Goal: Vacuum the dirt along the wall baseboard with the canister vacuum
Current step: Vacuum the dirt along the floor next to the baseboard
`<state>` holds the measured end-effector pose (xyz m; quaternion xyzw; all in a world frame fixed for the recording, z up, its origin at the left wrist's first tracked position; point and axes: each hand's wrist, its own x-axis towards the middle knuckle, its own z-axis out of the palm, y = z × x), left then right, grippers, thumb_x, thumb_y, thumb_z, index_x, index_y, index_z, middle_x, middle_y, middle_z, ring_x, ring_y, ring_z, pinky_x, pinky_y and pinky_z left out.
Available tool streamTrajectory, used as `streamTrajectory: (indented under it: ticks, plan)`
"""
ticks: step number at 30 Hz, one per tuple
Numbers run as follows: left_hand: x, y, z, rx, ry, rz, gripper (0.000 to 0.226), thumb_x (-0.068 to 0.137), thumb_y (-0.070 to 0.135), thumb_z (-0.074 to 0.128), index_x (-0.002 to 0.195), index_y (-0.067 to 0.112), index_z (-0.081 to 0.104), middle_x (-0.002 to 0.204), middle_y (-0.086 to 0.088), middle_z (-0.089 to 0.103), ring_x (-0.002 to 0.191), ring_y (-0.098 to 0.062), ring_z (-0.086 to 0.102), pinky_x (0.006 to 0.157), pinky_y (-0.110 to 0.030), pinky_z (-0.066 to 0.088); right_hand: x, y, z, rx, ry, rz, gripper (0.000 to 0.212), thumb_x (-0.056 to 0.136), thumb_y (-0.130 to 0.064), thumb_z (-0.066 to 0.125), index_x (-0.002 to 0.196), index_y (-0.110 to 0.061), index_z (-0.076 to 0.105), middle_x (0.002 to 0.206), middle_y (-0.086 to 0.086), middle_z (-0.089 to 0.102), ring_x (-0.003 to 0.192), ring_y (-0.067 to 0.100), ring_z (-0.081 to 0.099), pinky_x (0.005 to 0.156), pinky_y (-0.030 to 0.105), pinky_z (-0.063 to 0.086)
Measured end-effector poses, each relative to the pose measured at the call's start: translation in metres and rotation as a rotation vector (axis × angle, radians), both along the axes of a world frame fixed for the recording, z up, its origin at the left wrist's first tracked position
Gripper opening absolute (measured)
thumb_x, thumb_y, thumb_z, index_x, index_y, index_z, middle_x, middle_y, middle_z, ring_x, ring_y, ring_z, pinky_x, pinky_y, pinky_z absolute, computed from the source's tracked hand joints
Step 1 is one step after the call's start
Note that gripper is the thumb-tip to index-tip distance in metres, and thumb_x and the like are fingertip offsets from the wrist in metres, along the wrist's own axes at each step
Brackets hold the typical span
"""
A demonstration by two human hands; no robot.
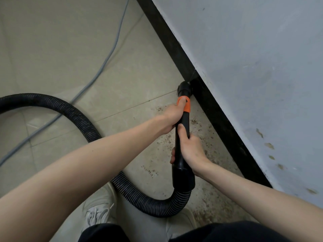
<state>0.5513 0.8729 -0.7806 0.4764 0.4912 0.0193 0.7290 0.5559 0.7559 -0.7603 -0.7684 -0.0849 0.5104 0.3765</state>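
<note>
A black vacuum wand (183, 135) with an orange collar (187, 106) points away from me. Its black nozzle (184, 87) touches the floor at the foot of the black baseboard (218, 117). My left hand (172, 117) grips the wand just below the orange collar, thumb on the collar. My right hand (189, 149) grips the wand lower down, above the thick cuff. The ribbed black hose (83, 117) loops from the cuff across the tiles to the left edge. Brown dirt (197, 131) speckles the tiles along the baseboard near me. The canister is out of view.
A grey cable (103, 65) runs across the beige tiled floor (70, 41) from the top towards the lower left. The pale wall (262, 67) has stains low down. My light shoes (99, 206) stand under the hose loop, by my dark trousers.
</note>
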Motion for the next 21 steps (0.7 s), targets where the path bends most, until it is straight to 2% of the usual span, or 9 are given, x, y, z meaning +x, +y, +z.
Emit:
streamTrajectory:
  ticks: [4,7,12,17,21]
  plan:
    - [-0.01,0.002,0.0,-0.051,-0.032,0.02,0.042,0.099,0.046,0.036,0.08,0.01,0.049,0.07,-0.004,0.05,0.06,-0.016,0.05,0.056,-0.025,0.045,-0.003,0.001,0.0,0.016,0.104,-0.003,0.05,0.097,-0.053,0.041,0.087,-0.005,0.05,0.046,0.008,0.056,0.038,0.024,0.056,0.04,0.028,0.048]
    - [-0.025,-0.001,-0.005,-0.081,-0.022,0.105,0.041,0.098,0.047,0.038,0.079,0.012,0.05,0.066,-0.002,0.05,0.055,-0.014,0.05,0.048,-0.022,0.043,-0.008,-0.003,0.001,0.037,0.157,0.081,0.049,0.098,-0.052,0.042,0.088,-0.005,0.048,0.047,0.009,0.056,0.038,0.024,0.055,0.041,0.029,0.049]
    - [-0.054,0.001,-0.015,-0.092,0.041,0.272,0.04,0.096,0.048,0.04,0.085,0.012,0.052,0.072,-0.004,0.054,0.063,-0.016,0.054,0.055,-0.027,0.044,-0.01,-0.003,0.004,0.043,0.192,0.286,0.045,0.099,-0.051,0.041,0.09,-0.007,0.046,0.051,0.009,0.057,0.04,0.023,0.056,0.044,0.03,0.049]
    - [-0.059,0.026,-0.005,-0.15,-0.017,0.278,0.041,0.097,0.045,0.042,0.102,0.005,0.051,0.079,-0.006,0.056,0.069,-0.018,0.057,0.059,-0.028,0.047,-0.007,0.02,0.009,0.033,0.206,0.299,0.048,0.097,-0.053,0.044,0.091,-0.006,0.046,0.05,0.01,0.057,0.04,0.024,0.056,0.042,0.027,0.049]
    - [-0.062,0.046,0.006,-0.208,-0.126,0.252,0.037,0.097,0.04,0.047,0.09,0.004,0.053,0.082,-0.008,0.058,0.071,-0.017,0.059,0.056,-0.024,0.052,-0.002,0.038,0.016,0.041,0.245,0.275,0.05,0.096,-0.053,0.046,0.089,-0.003,0.049,0.053,0.013,0.059,0.043,0.026,0.058,0.047,0.03,0.051]
